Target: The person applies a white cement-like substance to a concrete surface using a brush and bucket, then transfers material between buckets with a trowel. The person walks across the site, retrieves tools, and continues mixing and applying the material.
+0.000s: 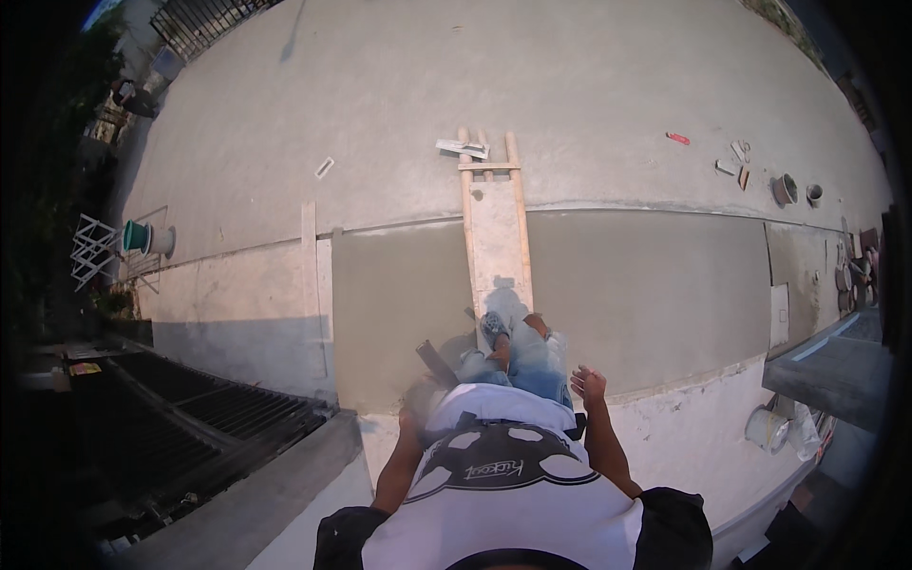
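Observation:
My left hand (411,424) hangs low beside my hip, smeared and partly hidden, so its fingers cannot be made out. Just ahead of it is a flat, brownish-grey, trowel-like blade (437,364); whether the hand grips it is unclear. My right hand (588,384) is raised by my right hip, its fingers loosely bent and apart, holding nothing I can see. Beneath my feet lies a long plank with ladder-like rails (498,228), crossing a strip of smooth grey wet cement (655,285). A flat finishing trowel (465,148) rests across the plank's far end.
Another flat pale tool (325,168) lies on the far concrete. Right of it are a red tool (677,139), small hand tools (726,167) and buckets (785,190). A green bucket (136,236) stands far left. Dark grating (190,408) lies near left; a white bucket (766,430) sits near right.

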A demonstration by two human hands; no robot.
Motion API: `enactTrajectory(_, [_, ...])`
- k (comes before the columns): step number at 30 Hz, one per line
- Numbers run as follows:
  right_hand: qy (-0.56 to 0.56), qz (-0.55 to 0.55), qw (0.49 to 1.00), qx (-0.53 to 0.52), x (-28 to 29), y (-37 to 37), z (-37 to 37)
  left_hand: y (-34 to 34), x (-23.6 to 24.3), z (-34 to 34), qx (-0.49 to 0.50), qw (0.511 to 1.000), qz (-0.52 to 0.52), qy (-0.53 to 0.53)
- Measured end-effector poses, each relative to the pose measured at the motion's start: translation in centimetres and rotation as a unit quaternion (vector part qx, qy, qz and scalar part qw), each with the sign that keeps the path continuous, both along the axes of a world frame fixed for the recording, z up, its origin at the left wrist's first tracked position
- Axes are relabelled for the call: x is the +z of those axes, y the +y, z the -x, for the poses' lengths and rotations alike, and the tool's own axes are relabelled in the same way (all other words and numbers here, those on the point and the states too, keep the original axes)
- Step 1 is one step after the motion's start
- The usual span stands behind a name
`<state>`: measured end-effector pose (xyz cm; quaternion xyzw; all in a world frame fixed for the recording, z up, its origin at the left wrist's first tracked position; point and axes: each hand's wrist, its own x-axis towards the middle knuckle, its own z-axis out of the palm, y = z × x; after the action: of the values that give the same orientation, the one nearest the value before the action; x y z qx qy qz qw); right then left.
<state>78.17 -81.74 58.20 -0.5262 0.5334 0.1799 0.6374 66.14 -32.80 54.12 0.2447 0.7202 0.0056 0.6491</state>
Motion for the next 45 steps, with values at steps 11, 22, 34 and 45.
enactTrajectory(11, [0.216, -0.064, 0.97, -0.094, -5.1, 2.3, -13.0, 1.4, 0.0, -20.2, 0.053, 0.998, -0.019, -0.023])
enactTrajectory(22, [-0.208, 0.038, 0.974, 0.086, 0.9, -1.1, -74.7, 3.4, -0.2, -37.6, 0.116, 0.985, -0.001, -0.13])
enactTrajectory(34, [-0.183, -0.103, 0.95, 0.232, 1.9, 22.9, -92.0, 7.7, -5.2, -54.2, 0.076, 0.993, -0.095, 0.002])
enactTrajectory(45, [0.053, -0.015, 0.97, 0.238, -39.8, 25.9, -94.7, 19.1, -7.8, -67.4, 0.183, 0.971, -0.032, 0.15])
